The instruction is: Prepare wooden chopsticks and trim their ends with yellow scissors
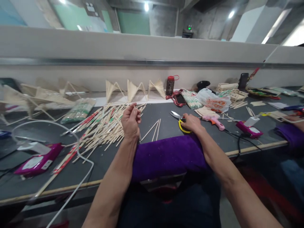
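Observation:
My left hand [130, 122] is raised over the dark table [152, 136], fingers curled in a pinch on a thin wooden stick that is hard to make out. Just left of it lies a loose heap of wooden sticks [102, 125], some in red-and-green paper sleeves. My right hand [192, 123] rests on the table with its fingers closed over the yellow handle of a pair of scissors [179, 120], whose blades point left. Three loose sticks [154, 129] lie between the hands. A purple cloth [166, 156] hangs over the table's near edge between my forearms.
Fan-shaped stick models [133, 90] stand along the back wall. A pink glue gun [215, 122], magenta boxes [38, 161] [249, 129], a dark bottle with a red lid [170, 85], plastic bags [212, 100] and a white cable [78, 152] lie about. Another person's purple sleeve [291, 133] shows at far right.

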